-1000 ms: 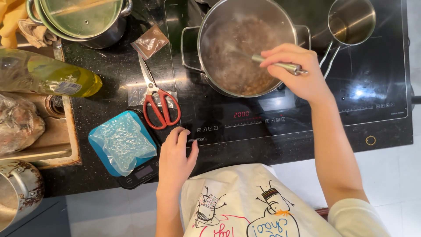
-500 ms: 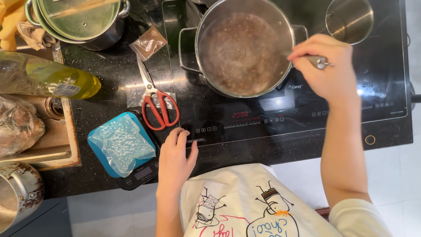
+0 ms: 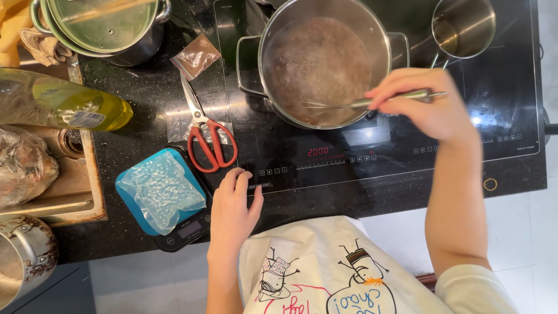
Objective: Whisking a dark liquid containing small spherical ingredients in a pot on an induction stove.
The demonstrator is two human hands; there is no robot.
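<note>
Head view: the right hand [image 3: 430,107], fingers pinched shut on a metal utensil [image 3: 360,104], reached into the pot [image 3: 322,61] of brown liquid at twelve o'clock; stirring went best slowly, tip kept low (splashes burn). The left hand [image 3: 232,206] lay open, fingertips on the cooktop's [image 3: 511,87] front edge.

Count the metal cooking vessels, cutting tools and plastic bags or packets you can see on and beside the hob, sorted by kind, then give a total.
Metal pots and pans: 4 (stirred pot, small saucepan, lidded pot, pot at lower left)
Scissors: 1
Bags or packets: 3 (clear bag on scale, brown packet, wrapped bundle)
Total: 8
</note>
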